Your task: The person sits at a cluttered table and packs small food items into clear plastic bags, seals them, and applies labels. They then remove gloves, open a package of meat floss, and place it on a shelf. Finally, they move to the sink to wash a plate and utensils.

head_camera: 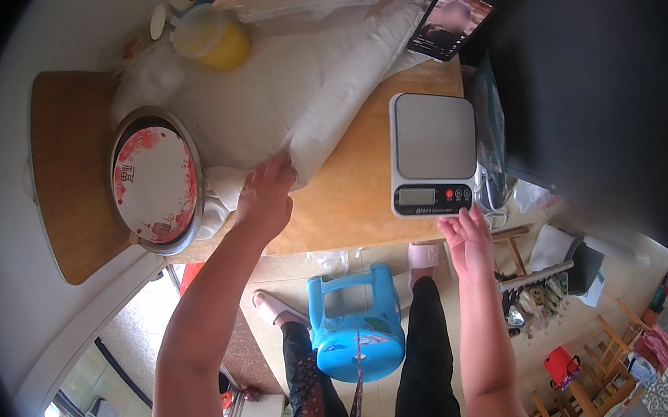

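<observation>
My left hand (266,200) is at the near edge of a white cloth (247,104) spread over part of the wooden table (350,179); its fingertips press on or grip the cloth, which I cannot tell apart. At the near right corner of a digital kitchen scale (434,139), my right hand (465,237) has its fingers slightly curled and apart, near or touching the scale's edge. The scale's steel platform holds nothing. Left of the cloth, a round card with a red floral rim (155,186) lies in or over a metal basin (194,223).
At the back stand a lidded plastic tub with yellow contents (223,45), a clear plastic container (309,5) and a propped smartphone (453,20). A large black panel (622,106) rises on the right. A blue plastic stool (359,336) stands between my legs.
</observation>
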Demonstrator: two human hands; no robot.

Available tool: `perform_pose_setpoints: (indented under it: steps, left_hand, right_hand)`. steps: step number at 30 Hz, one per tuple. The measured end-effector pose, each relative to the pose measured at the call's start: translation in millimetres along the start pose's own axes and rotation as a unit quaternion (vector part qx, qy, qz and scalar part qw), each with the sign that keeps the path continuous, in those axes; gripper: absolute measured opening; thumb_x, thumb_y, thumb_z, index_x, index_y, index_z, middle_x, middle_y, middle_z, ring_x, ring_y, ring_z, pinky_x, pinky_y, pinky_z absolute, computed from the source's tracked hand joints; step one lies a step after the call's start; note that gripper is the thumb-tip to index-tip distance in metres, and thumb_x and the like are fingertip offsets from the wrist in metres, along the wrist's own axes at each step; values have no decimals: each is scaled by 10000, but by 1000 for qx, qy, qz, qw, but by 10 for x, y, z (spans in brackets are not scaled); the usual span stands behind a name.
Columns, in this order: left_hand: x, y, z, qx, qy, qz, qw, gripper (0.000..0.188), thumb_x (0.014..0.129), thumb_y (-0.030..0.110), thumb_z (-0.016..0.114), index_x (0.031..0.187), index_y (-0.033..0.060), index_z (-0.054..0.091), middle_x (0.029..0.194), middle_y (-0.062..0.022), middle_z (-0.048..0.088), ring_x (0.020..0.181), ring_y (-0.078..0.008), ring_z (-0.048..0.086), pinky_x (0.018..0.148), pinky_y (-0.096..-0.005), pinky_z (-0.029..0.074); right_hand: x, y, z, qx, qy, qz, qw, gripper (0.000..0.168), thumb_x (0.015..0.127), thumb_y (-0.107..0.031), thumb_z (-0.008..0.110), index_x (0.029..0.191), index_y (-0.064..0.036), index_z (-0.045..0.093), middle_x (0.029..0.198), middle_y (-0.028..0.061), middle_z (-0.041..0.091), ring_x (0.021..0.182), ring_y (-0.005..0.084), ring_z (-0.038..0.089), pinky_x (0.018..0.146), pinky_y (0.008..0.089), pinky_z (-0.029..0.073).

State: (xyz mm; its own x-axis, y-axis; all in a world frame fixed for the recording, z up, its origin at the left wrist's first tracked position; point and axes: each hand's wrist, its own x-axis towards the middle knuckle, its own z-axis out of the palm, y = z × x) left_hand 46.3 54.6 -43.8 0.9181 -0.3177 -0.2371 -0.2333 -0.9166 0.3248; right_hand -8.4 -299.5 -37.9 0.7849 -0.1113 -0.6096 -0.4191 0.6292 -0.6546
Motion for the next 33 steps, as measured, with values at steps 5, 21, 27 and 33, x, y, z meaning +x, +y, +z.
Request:
perform_pose_setpoints:
  steps: [5, 21, 27, 33]
  left_hand:
    - [-167, 47, 150, 27, 38, 19, 999, 444, 738, 64, 599, 1168, 3, 509, 1392, -150, 391, 1217, -331, 438, 1042, -487, 345]
    - [-951, 232, 570, -437, 274, -361, 777, 351, 869, 178, 600, 1187, 47, 531, 1108, -79, 554, 978, -216, 573, 803, -358, 490]
    - [-1134, -406, 633, -803, 303, -492, 145, 220, 938, 330, 590, 900, 115, 562, 727, 7, 611, 601, -71, 555, 537, -195, 495]
    - [-1073, -758, 628, -807, 316, -476, 149, 265, 869, 277, 689, 743, 135, 504, 570, 71, 469, 451, -52, 431, 392, -181, 354]
  right_hand:
    - [-242, -83, 666, -36, -40, 37, 998, 282, 924, -121, 581, 1196, -49, 563, 978, 58, 659, 827, 155, 654, 828, 338, 539]
    - [859, 1220, 2069, -118, -138, 116, 976, 87, 910, -120, 594, 968, -56, 602, 920, 60, 666, 857, 152, 649, 792, 300, 535]
    - [725, 1149, 2016, -120, -171, 115, 971, 325, 857, -30, 592, 1158, -1, 473, 1157, 136, 583, 913, 173, 637, 718, 256, 510]
    - [656, 1134, 1967, -261, -189, 67, 944, 446, 818, -31, 598, 1215, 30, 403, 1281, 180, 521, 985, 155, 588, 697, 276, 482]
